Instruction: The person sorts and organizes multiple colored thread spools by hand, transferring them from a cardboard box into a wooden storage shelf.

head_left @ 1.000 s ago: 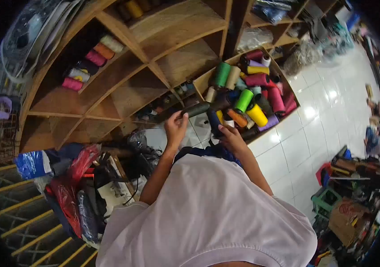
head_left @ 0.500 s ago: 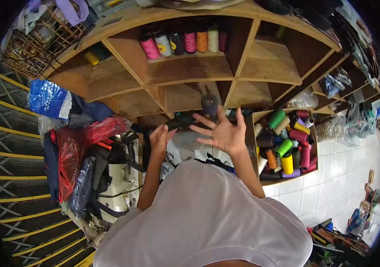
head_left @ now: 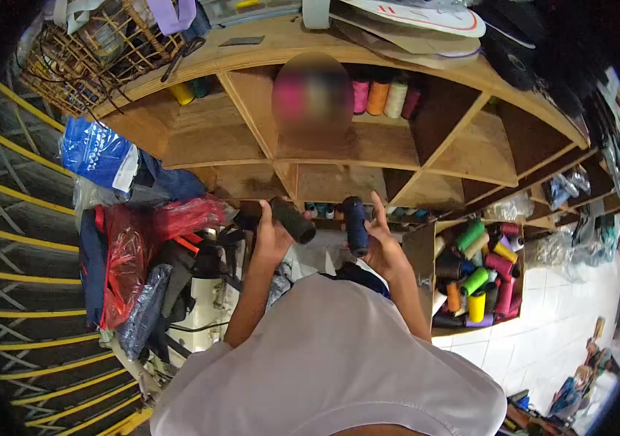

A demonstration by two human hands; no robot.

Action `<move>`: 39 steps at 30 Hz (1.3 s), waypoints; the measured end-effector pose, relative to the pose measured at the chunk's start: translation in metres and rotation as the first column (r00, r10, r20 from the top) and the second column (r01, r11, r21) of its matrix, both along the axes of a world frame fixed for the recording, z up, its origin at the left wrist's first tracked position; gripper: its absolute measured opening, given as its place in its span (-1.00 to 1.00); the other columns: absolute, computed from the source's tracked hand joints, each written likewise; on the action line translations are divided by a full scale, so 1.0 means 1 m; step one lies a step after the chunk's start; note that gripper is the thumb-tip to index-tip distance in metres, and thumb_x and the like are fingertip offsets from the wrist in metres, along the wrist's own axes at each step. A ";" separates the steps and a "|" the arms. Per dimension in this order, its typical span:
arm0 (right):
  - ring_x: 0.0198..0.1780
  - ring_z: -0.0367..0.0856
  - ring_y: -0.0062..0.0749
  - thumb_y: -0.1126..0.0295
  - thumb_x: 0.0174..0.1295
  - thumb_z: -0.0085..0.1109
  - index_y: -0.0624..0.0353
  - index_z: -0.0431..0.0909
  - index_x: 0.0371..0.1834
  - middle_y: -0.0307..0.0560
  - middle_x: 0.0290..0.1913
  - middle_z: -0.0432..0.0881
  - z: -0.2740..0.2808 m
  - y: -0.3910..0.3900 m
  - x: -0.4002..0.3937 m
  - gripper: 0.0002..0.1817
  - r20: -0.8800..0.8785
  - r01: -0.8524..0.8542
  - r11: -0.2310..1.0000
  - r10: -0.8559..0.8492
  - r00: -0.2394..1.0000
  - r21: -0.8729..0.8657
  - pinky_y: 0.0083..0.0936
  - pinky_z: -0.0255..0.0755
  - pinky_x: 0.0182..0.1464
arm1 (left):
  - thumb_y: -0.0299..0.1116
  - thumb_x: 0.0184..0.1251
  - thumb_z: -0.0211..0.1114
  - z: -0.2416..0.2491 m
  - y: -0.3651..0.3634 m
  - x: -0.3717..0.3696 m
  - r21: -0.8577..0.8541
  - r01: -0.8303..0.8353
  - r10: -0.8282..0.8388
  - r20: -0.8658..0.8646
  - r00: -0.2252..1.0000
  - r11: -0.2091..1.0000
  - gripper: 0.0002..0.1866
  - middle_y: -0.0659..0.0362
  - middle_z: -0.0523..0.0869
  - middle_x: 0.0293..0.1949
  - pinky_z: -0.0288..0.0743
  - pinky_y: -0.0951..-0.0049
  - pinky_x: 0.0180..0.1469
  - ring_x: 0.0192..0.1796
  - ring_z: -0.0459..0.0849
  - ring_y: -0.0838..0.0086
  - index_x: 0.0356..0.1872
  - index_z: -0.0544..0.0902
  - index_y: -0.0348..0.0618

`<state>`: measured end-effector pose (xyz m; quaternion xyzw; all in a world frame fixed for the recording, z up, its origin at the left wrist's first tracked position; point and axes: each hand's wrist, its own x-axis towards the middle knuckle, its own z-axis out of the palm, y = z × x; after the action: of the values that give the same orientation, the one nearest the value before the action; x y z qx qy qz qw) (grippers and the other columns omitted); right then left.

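A dark olive-black thread spool [head_left: 293, 221] lies tilted in my left hand [head_left: 271, 238], in front of the shelf's lower edge. My right hand [head_left: 384, 247] holds a dark navy spool [head_left: 355, 226] nearly upright, its thumb or a finger raised beside it. The two spools are apart, with a small gap between them. Behind them stands the wooden shelf [head_left: 346, 150], where pink, orange [head_left: 377, 98], cream and maroon spools stand in an upper compartment; part of that row is blurred.
Right of my hands is a box [head_left: 519, 305] of many coloured spools on white floor tiles [head_left: 521, 349]. Red plastic-wrapped cloth [head_left: 125, 254] and a pale machine [head_left: 204, 309] are at left, near a yellow-barred gate [head_left: 30, 314]. A wicker basket [head_left: 70, 65] sits on the shelf top.
My right hand was spread near a dark spool in front of the shelf; now it is closed around a navy spool. The spool in my left hand has turned, and the view has shifted.
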<state>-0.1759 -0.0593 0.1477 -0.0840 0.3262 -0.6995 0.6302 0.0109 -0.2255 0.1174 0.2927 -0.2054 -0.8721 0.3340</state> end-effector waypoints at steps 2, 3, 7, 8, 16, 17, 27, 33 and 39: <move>0.09 0.67 -0.13 0.27 0.35 0.09 -0.30 0.14 0.56 0.07 0.17 0.56 0.010 -0.005 -0.011 -0.31 -0.182 0.014 0.996 0.003 0.983 0.092 -0.31 0.69 -0.02 | 0.23 0.54 -0.06 0.008 -0.002 -0.012 0.043 -0.067 0.066 0.024 0.998 0.997 -0.44 0.05 0.59 -0.10 0.64 -0.01 -0.01 -0.21 0.65 0.16 0.16 0.45 -0.06; 0.06 0.70 -0.12 0.26 0.43 0.02 -0.10 0.20 0.53 0.19 0.15 0.59 0.010 -0.009 -0.027 -0.41 -0.204 -0.104 0.992 0.116 0.972 0.070 -0.36 0.72 -0.02 | 0.18 0.56 -0.04 0.006 -0.007 -0.016 0.008 -0.071 0.071 0.001 0.998 0.997 -0.50 0.07 0.57 -0.14 0.64 0.00 -0.02 -0.22 0.65 0.17 0.15 0.46 -0.02; 0.01 0.72 -0.09 0.37 0.43 0.00 0.24 0.28 0.41 0.29 0.08 0.61 0.018 -0.031 -0.057 -0.50 -0.107 -0.149 0.989 0.148 0.983 -0.004 -0.26 0.70 0.02 | -0.04 0.58 0.04 0.017 -0.022 -0.035 -0.127 -0.072 0.078 0.044 0.996 0.989 -0.67 0.15 0.48 -0.18 0.61 0.07 -0.04 -0.18 0.62 0.23 0.17 0.40 0.03; 0.01 0.72 -0.09 0.37 0.43 0.00 0.24 0.28 0.41 0.29 0.08 0.61 0.013 -0.035 -0.062 -0.50 -0.112 -0.166 0.986 0.165 0.980 -0.004 -0.26 0.70 0.02 | -0.09 0.57 0.06 0.028 -0.023 -0.041 -0.229 -0.073 0.086 0.048 0.995 0.971 -0.67 0.17 0.47 -0.16 0.60 0.09 -0.03 -0.15 0.61 0.26 0.19 0.38 0.03; -0.10 0.64 0.02 0.24 0.16 0.46 0.36 0.61 -0.08 0.17 -0.09 0.66 0.042 -0.106 -0.097 -0.58 -0.956 0.135 0.950 -0.290 0.046 -0.281 -0.22 0.52 -0.01 | -0.57 0.25 0.44 0.082 -0.055 -0.109 -0.987 0.035 0.538 0.116 0.835 0.157 -0.37 0.11 0.43 0.13 0.53 0.42 0.14 0.12 0.58 0.39 0.32 0.37 -0.27; -0.08 0.62 0.09 0.20 0.13 0.48 0.36 0.61 -0.07 0.21 -0.11 0.66 0.039 -0.117 -0.106 -0.54 -0.952 0.124 0.945 -0.292 -0.096 -0.302 -0.18 0.51 0.00 | -0.58 0.23 0.46 0.083 -0.059 -0.119 -0.980 -0.028 0.517 0.079 0.852 0.196 -0.40 0.15 0.44 0.12 0.52 0.46 0.15 0.13 0.60 0.42 0.28 0.44 -0.27; -0.18 0.74 0.07 0.24 -0.05 0.61 0.29 0.61 -0.06 0.17 -0.24 0.74 -0.007 -0.150 -0.135 -0.47 -0.930 0.189 0.934 -0.245 -0.273 -0.302 -0.21 0.58 -0.12 | -0.34 0.15 0.58 0.005 -0.081 -0.144 -0.966 0.164 0.690 0.258 0.676 0.201 -0.37 -0.05 0.66 0.04 0.59 0.32 0.11 0.05 0.70 0.26 0.19 0.49 -0.40; -0.07 0.67 0.23 0.17 0.00 0.56 0.26 0.61 0.03 0.26 -0.16 0.71 -0.005 -0.154 -0.139 -0.43 -0.972 0.162 0.970 -0.149 -0.180 -0.178 -0.08 0.54 -0.05 | -0.26 0.13 0.58 0.002 -0.091 -0.163 -0.957 0.222 0.579 0.290 0.762 0.188 -0.46 -0.09 0.77 -0.13 0.64 0.29 -0.08 -0.13 0.79 0.15 0.04 0.60 -0.38; 0.05 0.64 0.20 0.04 0.05 0.51 0.19 0.57 0.12 0.24 -0.02 0.68 -0.015 -0.164 -0.148 -0.36 -0.971 0.305 0.951 0.017 -0.236 -0.058 -0.05 0.51 0.05 | -0.24 0.05 0.61 0.026 -0.098 -0.188 -0.924 0.350 0.679 0.356 0.643 0.153 -0.42 -0.16 0.76 -0.21 0.63 0.24 -0.11 -0.14 0.78 0.05 0.03 0.61 -0.43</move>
<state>-0.3237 -0.2238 0.1324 -0.4913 0.7709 -0.4015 0.0564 -0.1767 -0.3233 0.1439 0.3529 -0.7859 -0.2695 0.4304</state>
